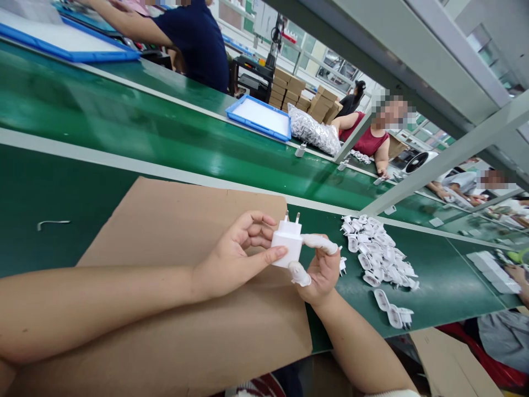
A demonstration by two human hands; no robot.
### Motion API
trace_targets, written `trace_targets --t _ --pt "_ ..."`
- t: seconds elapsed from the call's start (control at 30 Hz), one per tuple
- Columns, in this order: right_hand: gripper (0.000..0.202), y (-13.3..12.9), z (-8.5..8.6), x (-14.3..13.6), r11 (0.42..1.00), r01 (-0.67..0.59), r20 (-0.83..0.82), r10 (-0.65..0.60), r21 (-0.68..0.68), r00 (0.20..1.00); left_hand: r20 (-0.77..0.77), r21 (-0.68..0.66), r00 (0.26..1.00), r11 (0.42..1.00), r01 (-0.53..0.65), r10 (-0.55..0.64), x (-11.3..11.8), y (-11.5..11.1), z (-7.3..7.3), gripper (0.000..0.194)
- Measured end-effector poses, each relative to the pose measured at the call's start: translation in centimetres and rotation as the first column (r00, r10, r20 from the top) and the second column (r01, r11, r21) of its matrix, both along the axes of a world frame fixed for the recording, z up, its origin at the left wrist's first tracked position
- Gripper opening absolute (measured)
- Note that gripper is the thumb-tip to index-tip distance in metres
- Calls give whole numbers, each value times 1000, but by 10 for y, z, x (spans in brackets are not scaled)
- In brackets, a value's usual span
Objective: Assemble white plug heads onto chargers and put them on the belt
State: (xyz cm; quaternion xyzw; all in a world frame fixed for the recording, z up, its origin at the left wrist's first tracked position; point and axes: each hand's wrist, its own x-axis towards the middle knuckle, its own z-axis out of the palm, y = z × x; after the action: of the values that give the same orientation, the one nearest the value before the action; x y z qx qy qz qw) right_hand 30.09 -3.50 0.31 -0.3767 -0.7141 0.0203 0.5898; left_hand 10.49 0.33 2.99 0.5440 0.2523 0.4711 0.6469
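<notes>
A white two-pin charger plug is held up over the cardboard sheet, its metal pins pointing up. My left hand grips it from the left, thumb across its front face and the other fingers curled behind. On the other side, my right hand pinches the plug's right side; white covers wrap its thumb and forefinger. A heap of white plug parts lies on the green table to the right, and a few loose ones sit nearer the table's front edge.
Beyond a pale rail runs a green conveyor belt with several white plugs on it. Blue-rimmed trays and a bag of parts stand on its far side. A hex key lies at left. A slanted metal post rises at right. Co-workers sit around.
</notes>
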Motion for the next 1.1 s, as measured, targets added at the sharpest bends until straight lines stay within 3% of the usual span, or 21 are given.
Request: trace_targets --t 0.23,0.4,0.5,0.57,0.67,0.73,0.8,0.9,0.97,1.03,1.1 --pt "36 1 0 1 998 63 40 -63 -17 997 5 -5 1000 1000 16 -16 0 4 -4 41" --pt "30 5 1 4 989 104 92 -94 -108 991 26 -79 1000 997 17 -15 8 15 -14 50" --pt "31 12 -5 11 950 230 120 -209 -211 971 82 -69 994 995 76 -70 17 30 -27 58" --pt "43 23 -13 17 888 291 141 -257 -355 956 53 6 994 996 91 -91 19 47 -39 56" --pt "68 40 -25 22 775 182 34 -204 -605 978 -58 156 998 987 31 -22 18 70 -54 45" --pt "78 46 -26 23 726 80 -52 -158 -683 986 -109 161 993 987 -27 45 19 79 -61 38" --pt "79 49 -25 23 713 70 -81 -175 -698 981 -140 114 984 989 -91 107 21 84 -66 35" --pt "73 49 -22 25 686 139 9 -189 -714 982 -179 70 953 969 -236 245 24 92 -73 34" --pt "67 50 -24 29 651 172 120 -124 -739 985 -221 65 916 943 -327 334 25 97 -77 34" --pt "61 52 -30 35 633 224 246 -54 -741 968 -282 82 886 929 -360 368 26 104 -77 37" --pt "55 57 -40 42 654 278 351 -20 -704 936 -332 114 869 930 -349 367 28 117 -74 44"
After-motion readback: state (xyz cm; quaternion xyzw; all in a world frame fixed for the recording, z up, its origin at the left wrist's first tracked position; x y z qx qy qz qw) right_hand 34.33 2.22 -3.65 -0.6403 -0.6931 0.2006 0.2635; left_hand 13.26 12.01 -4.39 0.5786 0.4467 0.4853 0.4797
